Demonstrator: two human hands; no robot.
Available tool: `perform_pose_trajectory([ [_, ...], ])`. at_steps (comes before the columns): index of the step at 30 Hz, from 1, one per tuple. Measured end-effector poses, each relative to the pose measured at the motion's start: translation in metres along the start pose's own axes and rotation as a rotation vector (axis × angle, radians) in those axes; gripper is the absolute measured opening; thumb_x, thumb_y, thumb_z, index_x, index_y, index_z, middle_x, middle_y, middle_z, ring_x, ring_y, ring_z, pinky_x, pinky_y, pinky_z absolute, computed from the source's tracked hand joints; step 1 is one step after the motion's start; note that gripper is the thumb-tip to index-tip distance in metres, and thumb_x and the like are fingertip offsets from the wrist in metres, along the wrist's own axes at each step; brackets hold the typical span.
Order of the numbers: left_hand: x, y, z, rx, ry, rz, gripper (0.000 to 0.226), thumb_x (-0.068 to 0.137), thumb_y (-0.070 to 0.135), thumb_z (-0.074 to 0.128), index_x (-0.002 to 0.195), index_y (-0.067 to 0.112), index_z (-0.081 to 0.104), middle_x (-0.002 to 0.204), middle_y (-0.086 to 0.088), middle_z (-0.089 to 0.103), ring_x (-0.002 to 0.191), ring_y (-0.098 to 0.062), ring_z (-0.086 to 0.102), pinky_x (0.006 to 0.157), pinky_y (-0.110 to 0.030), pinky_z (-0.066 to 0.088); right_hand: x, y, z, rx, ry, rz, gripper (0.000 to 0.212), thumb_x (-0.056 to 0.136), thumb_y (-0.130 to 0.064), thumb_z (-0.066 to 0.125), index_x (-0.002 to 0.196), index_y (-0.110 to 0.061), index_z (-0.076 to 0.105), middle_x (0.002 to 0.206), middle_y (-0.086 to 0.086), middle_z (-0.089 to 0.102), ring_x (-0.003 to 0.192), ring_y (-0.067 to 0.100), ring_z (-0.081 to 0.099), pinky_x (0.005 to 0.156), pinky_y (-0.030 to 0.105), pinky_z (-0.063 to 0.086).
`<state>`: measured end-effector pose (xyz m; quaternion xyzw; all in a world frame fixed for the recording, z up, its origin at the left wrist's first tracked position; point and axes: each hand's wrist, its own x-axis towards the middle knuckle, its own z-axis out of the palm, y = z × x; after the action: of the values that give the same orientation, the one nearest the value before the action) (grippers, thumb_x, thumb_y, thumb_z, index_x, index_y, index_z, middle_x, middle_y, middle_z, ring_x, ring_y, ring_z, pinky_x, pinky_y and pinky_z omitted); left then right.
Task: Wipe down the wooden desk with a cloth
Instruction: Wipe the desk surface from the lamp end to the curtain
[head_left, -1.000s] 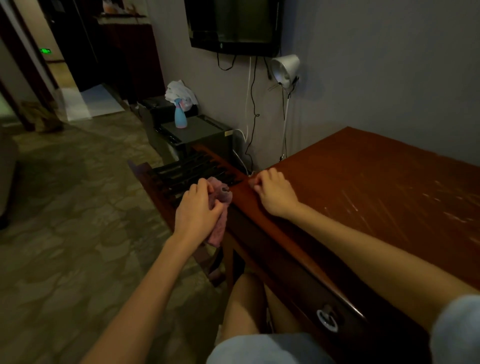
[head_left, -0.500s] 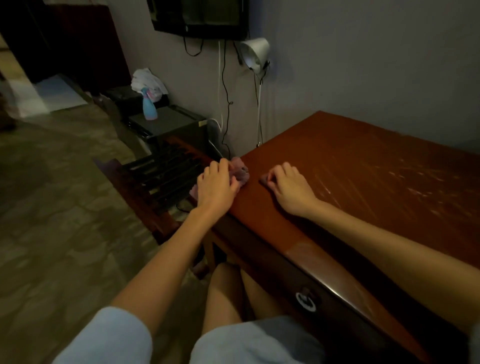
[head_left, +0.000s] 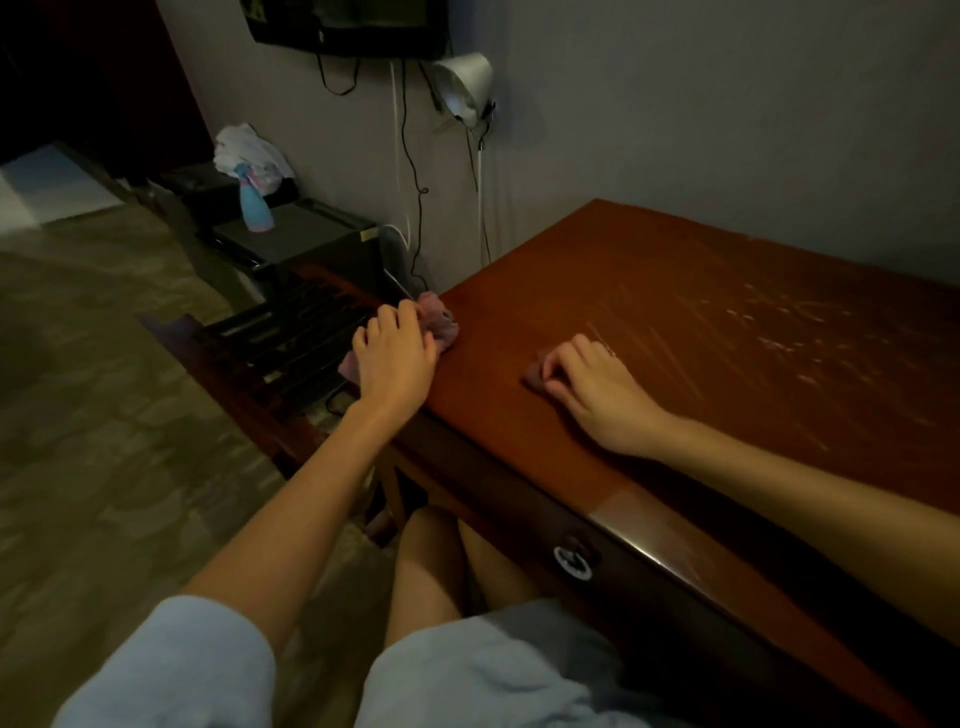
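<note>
At the left edge of the desk (head_left: 675, 322), the cloth (head_left: 441, 322) is gripped beneath the left hand (head_left: 395, 358), presumably for wiping; a pinkish scrap (head_left: 532, 374) is pinched by the right hand (head_left: 597, 389).

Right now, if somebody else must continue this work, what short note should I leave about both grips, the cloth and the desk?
The left grip holds the pink crumpled cloth at the left edge of the reddish-brown wooden desk.
The right grip pinches a small pinkish scrap on the desk top. I cannot tell what it is.
Done: the picture does not show how much is wiped; the cloth is working only at the left edge.
Left: probably the rest of the top. Pale streaks show on its far right part.
</note>
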<state>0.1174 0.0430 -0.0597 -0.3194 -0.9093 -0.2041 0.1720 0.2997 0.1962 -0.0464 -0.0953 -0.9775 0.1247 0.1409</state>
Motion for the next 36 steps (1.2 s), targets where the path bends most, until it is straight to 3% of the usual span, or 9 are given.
perform_pose_trajectory([
  [3, -0.001, 0.001, -0.002, 0.009, -0.024, -0.001, 0.039, 0.096, 0.027, 0.046, 0.130, 0.007, 0.045, 0.124, -0.016, 0.051, 0.115, -0.032, 0.051, 0.102, -0.046, 0.037, 0.028, -0.020, 0.014, -0.024, 0.063, 0.039, 0.014, 0.099, -0.030, 0.042, 0.107, -0.020, 0.047, 0.111, -0.001, 0.043, 0.103, 0.018, 0.043, 0.089, 0.032, 0.037],
  [10, -0.003, -0.001, -0.005, -0.024, -0.049, 0.009, 0.041, 0.095, 0.028, 0.048, 0.129, 0.007, 0.045, 0.124, -0.018, 0.051, 0.115, -0.034, 0.051, 0.102, -0.047, 0.037, -0.030, -0.048, 0.010, 0.079, -0.025, -0.279, 0.014, 0.098, -0.031, 0.044, 0.107, -0.021, 0.049, 0.109, -0.009, 0.039, 0.092, 0.007, 0.033, 0.076, 0.025, 0.024],
  [17, -0.002, 0.006, -0.006, 0.011, -0.096, -0.046, 0.042, 0.096, 0.029, 0.045, 0.133, 0.008, 0.041, 0.130, -0.017, 0.047, 0.123, -0.033, 0.046, 0.110, -0.054, 0.026, 0.013, 0.036, -0.010, -0.060, 0.013, 0.150, 0.015, 0.100, -0.031, 0.039, 0.107, -0.021, 0.047, 0.107, -0.004, 0.040, 0.104, 0.018, 0.043, 0.085, 0.028, 0.032],
  [22, 0.002, 0.011, -0.012, -0.098, -0.122, -0.117, 0.040, 0.095, 0.024, 0.050, 0.132, 0.012, 0.044, 0.134, -0.014, 0.046, 0.128, -0.032, 0.042, 0.113, -0.058, 0.016, 0.060, -0.012, 0.018, -0.049, 0.077, 0.123, 0.021, 0.098, -0.036, 0.040, 0.110, -0.021, 0.048, 0.113, 0.000, 0.045, 0.105, 0.016, 0.044, 0.086, 0.028, 0.033],
  [24, 0.000, 0.017, -0.013, -0.124, 0.012, -0.053, 0.033, 0.094, 0.022, 0.053, 0.125, 0.013, 0.051, 0.130, -0.012, 0.049, 0.124, -0.030, 0.045, 0.111, -0.053, 0.024, 0.045, -0.033, 0.024, -0.057, 0.061, -0.016, 0.020, 0.098, -0.035, 0.042, 0.111, -0.021, 0.047, 0.113, 0.000, 0.044, 0.103, 0.017, 0.044, 0.084, 0.029, 0.032],
  [26, -0.002, 0.029, -0.014, -0.187, 0.159, 0.094, 0.023, 0.093, 0.019, 0.054, 0.115, 0.015, 0.057, 0.119, -0.008, 0.053, 0.113, -0.025, 0.049, 0.097, -0.041, 0.041, 0.016, -0.037, 0.021, -0.038, 0.042, -0.135, 0.019, 0.098, -0.036, 0.042, 0.109, -0.022, 0.047, 0.112, -0.001, 0.044, 0.100, 0.015, 0.042, 0.080, 0.027, 0.029],
  [28, 0.001, 0.046, -0.010, -0.222, 0.154, 0.240, 0.017, 0.094, 0.020, 0.052, 0.110, 0.016, 0.059, 0.112, -0.004, 0.055, 0.105, -0.019, 0.050, 0.083, -0.028, 0.042, -0.008, -0.021, 0.011, 0.004, 0.024, -0.163, 0.017, 0.098, -0.037, 0.042, 0.107, -0.024, 0.047, 0.112, -0.003, 0.044, 0.098, 0.013, 0.040, 0.078, 0.026, 0.026],
  [32, 0.004, 0.076, 0.014, -0.194, -0.062, 0.359, 0.017, 0.095, 0.029, 0.052, 0.108, 0.019, 0.058, 0.107, 0.000, 0.056, 0.098, -0.013, 0.049, 0.071, -0.020, 0.035, -0.016, 0.049, -0.015, -0.055, 0.044, 0.073, 0.015, 0.098, -0.036, 0.042, 0.107, -0.025, 0.047, 0.107, -0.007, 0.041, 0.100, 0.013, 0.043, 0.081, 0.027, 0.031],
  [36, 0.006, 0.075, 0.024, -0.241, -0.050, 0.311, 0.014, 0.093, 0.028, 0.056, 0.103, 0.018, 0.058, 0.103, 0.000, 0.054, 0.096, -0.012, 0.048, 0.070, -0.020, 0.034, 0.024, 0.099, -0.023, -0.151, 0.100, 0.326, 0.018, 0.099, -0.032, 0.040, 0.110, -0.020, 0.048, 0.109, -0.001, 0.042, 0.105, 0.020, 0.045, 0.084, 0.029, 0.032],
])
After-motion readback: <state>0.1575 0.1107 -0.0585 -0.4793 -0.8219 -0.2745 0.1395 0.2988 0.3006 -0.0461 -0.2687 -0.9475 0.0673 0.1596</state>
